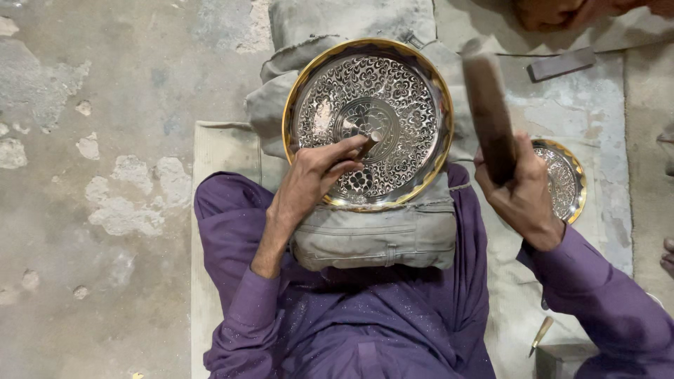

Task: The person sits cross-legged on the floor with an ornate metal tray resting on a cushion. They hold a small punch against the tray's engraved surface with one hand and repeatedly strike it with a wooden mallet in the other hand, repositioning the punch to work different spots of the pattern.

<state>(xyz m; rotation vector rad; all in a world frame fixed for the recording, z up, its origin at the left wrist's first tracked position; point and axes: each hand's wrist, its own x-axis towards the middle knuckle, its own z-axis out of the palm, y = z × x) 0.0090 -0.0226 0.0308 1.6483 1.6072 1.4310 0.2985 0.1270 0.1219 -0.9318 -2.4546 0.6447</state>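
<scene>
Purple sleeves frame the shot, and your lap's basically the workbench. That grey cushion (375,235) on your knees props the big engraved plate (368,119) tilted toward you, so the pattern faces up nicely. Your left hand (312,179) pinches a small chisel (368,145), tip touching the plate near its centre medallion. Your right hand (519,189) is clenched round a wooden mallet (488,112), raised off to the side. Just behind that hand, a smaller plate (565,179) sits on the mat (597,119). Farther back lies a flat metal bar (562,64).
</scene>
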